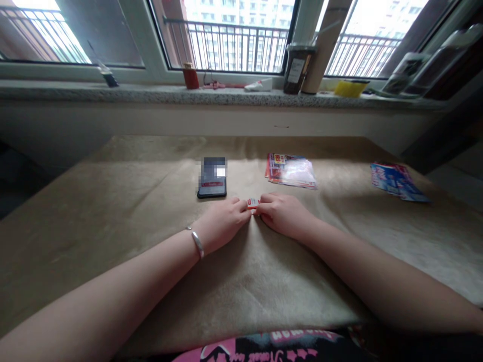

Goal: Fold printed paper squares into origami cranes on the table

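1) Pinching opposite ends of a small red-and-white printed rectangle [252,203]: left hand [223,221], right hand [285,213]
2) Rectangle is centred on the tan fabric tablecloth [245,281]
3) Beyond, black rectangular phone [213,177] lies left, glossy colourful leaflets [290,171] right

Small red-and-white printed piece [252,203], one: white face with red marks, red along the near edge; print too small to read. Lies crosswise, its ends gripped and partly covered by the fingers of the left hand [224,222] and right hand [284,213].
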A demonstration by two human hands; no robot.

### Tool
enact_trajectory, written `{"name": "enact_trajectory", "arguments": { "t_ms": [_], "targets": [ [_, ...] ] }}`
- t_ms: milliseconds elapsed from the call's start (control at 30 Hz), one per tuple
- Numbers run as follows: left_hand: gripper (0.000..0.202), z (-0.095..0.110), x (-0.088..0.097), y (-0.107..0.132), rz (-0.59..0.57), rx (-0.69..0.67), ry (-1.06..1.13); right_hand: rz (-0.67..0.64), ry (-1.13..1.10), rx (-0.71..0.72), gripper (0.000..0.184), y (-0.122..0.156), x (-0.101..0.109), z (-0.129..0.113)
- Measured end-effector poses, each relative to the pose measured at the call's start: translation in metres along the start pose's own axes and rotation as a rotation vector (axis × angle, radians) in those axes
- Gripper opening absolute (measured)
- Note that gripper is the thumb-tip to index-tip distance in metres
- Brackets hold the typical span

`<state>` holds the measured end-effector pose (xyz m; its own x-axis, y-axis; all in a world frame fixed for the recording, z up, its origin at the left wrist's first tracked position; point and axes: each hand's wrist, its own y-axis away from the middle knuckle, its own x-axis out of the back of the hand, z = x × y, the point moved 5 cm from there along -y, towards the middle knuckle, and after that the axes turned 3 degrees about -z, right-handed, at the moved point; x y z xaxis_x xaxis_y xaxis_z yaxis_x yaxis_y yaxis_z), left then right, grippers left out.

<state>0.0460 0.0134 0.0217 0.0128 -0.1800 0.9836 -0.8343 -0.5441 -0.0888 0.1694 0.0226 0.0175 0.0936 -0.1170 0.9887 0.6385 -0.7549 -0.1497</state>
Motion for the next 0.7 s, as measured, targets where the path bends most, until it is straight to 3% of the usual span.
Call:
{"name": "enact_trajectory", "arguments": {
  "t_ms": [200,500,700],
  "targets": [
    [0.026,-0.016,-0.002,0.009,0.068,0.052,0.117,-0.018,-0.042,-0.013,0.021,0.005,0.003,0.009],
    [0.023,-0.008,0.002,0.007,0.049,0.027,0.068,-0.034,-0.043,-0.018,0.021,0.004,0.003,0.008],
    [0.025,-0.015,0.0,0.008,0.054,0.003,0.118,-0.045,-0.045,-0.009,0.023,0.006,0.006,0.011]
  ]
}}
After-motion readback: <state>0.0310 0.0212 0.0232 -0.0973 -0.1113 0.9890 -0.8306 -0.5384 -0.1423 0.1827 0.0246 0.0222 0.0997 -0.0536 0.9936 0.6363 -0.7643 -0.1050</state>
